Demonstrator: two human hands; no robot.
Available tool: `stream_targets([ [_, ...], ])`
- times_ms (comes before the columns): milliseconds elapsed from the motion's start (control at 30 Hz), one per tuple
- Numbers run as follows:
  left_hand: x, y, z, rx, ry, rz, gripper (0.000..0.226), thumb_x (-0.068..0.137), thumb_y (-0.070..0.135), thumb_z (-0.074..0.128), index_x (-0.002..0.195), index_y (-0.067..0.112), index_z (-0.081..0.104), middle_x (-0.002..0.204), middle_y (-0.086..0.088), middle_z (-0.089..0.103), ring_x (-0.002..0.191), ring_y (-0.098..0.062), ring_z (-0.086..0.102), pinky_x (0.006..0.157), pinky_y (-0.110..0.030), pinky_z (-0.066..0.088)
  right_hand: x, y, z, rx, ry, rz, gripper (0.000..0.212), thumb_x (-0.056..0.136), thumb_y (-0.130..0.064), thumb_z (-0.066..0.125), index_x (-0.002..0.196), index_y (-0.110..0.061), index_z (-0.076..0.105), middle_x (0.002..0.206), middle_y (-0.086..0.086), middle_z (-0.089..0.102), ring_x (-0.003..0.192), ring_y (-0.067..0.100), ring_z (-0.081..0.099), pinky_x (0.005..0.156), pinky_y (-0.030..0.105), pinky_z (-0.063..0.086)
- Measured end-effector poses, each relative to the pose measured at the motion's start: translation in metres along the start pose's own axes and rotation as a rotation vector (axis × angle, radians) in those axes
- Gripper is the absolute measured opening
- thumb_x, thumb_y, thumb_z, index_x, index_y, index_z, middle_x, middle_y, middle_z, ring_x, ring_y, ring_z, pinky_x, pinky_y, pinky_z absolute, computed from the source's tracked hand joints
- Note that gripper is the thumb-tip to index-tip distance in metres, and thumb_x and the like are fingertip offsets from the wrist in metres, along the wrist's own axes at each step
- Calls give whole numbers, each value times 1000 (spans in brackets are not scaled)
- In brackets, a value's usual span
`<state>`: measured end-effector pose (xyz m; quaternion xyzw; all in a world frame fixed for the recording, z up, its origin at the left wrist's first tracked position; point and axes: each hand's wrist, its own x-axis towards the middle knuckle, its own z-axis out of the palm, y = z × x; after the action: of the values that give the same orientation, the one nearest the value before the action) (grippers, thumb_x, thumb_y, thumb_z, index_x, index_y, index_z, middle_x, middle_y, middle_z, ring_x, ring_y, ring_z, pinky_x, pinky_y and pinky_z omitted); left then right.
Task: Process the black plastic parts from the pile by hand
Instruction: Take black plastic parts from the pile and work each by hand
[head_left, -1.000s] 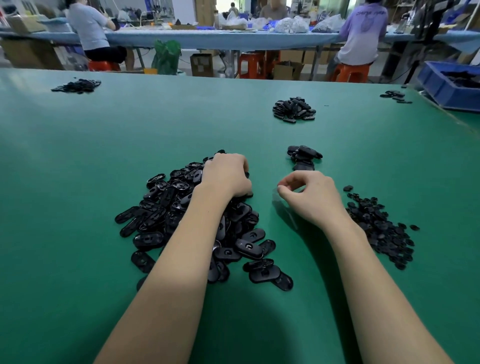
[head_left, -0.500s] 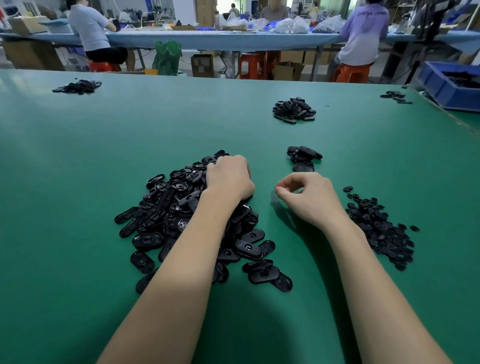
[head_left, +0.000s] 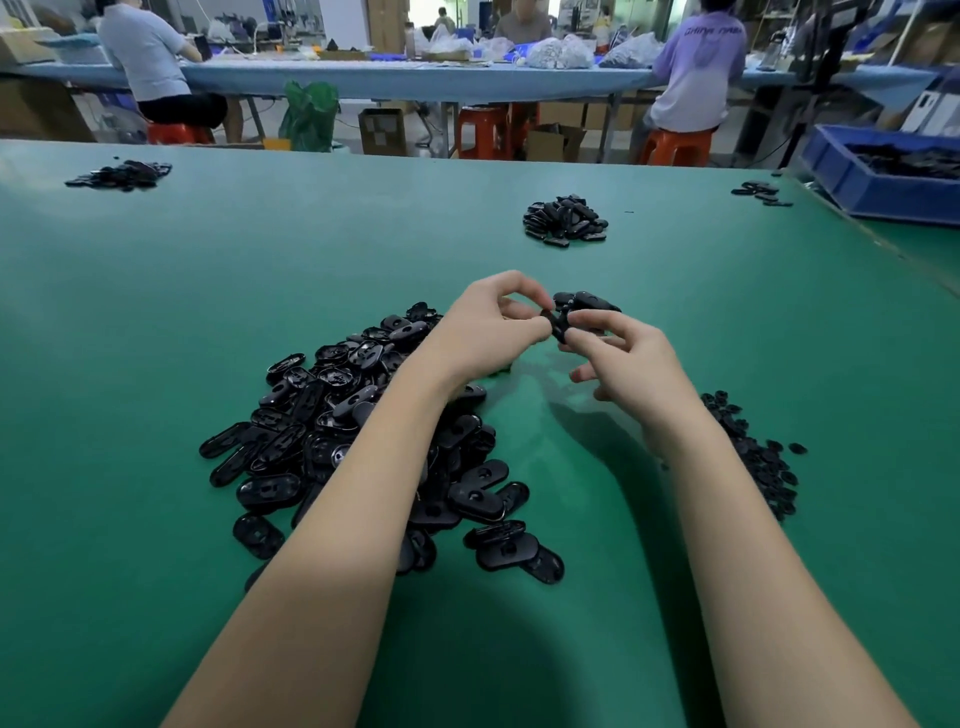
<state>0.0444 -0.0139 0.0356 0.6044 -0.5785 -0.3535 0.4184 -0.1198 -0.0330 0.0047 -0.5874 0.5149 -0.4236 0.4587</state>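
Both hands are raised a little above the green counter (head_left: 156, 312) and meet around one black plastic part (head_left: 557, 323), which is held between them, just in front of the small heap of parts (head_left: 587, 302) lying behind the fingers. The left hand (head_left: 483, 332) has a narrow grip: thumb and forefinger pinch the left end of the part. The right hand (head_left: 631, 358) pinches the other end in the same way, with its remaining fingers loosely curled below. The big pile (head_left: 363, 441) of oval parts lies under and beside the left forearm, and a spread of small black pieces (head_left: 763, 467) lies to the right of the right wrist. I judge that the step in hand is to break or twist something off this part, or to trim it, but the part is too small and too covered to tell exactly. To do it well, the fingertips should sit close to the joint, so that the force goes into the joint and not into the body of the part. The motion should be short and firm, and both pinches should hold until the piece is free, otherwise it may jump away onto the counter. After that each piece should probably go to its own heap, without mixing with the unprocessed pile.
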Motion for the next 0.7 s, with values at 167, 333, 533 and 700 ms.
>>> stream_targets([
  [167, 0, -4, 10, -77, -109, 14, 23, 85, 7, 69, 102, 22, 64, 90, -1, 73, 76, -12, 62, 71, -26, 49, -3, -6, -27, 1, -19, 14, 10, 95, -25, 69, 101, -22, 76, 81, -10, 78, 54, 5, 50, 50, 14, 40],
  [333, 0, -7, 21, 81, -131, 122, 22, 86, 21, 77, 104, 31, 68, 98, 3, 73, 63, -6, 58, 64, -22, 44, -5, -9, -47, -123, -62, 8, 6, 92, -27, 72, 96, -25, 77, 80, -12, 78, 52, 3, 50, 48, 10, 39],
  [533, 0, -11, 31, 246, -124, 179, 18, 84, 27, 78, 99, 33, 70, 94, 7, 69, 61, -3, 59, 60, -10, 41, 1, 0, -70, -278, 203, 16, 12, 95, -32, 63, 92, -28, 73, 81, -16, 76, 64, 1, 64, 59, 18, 45],
  [700, 2, -14, 32, 291, -124, 191, 18, 85, 29, 78, 100, 31, 69, 95, 8, 67, 56, 2, 56, 58, -4, 39, -2, 15, -85, -641, 310, 128, 10, 87, -31, 66, 86, -33, 75, 93, -15, 74, 98, 17, 66, 84, 31, 52],
])
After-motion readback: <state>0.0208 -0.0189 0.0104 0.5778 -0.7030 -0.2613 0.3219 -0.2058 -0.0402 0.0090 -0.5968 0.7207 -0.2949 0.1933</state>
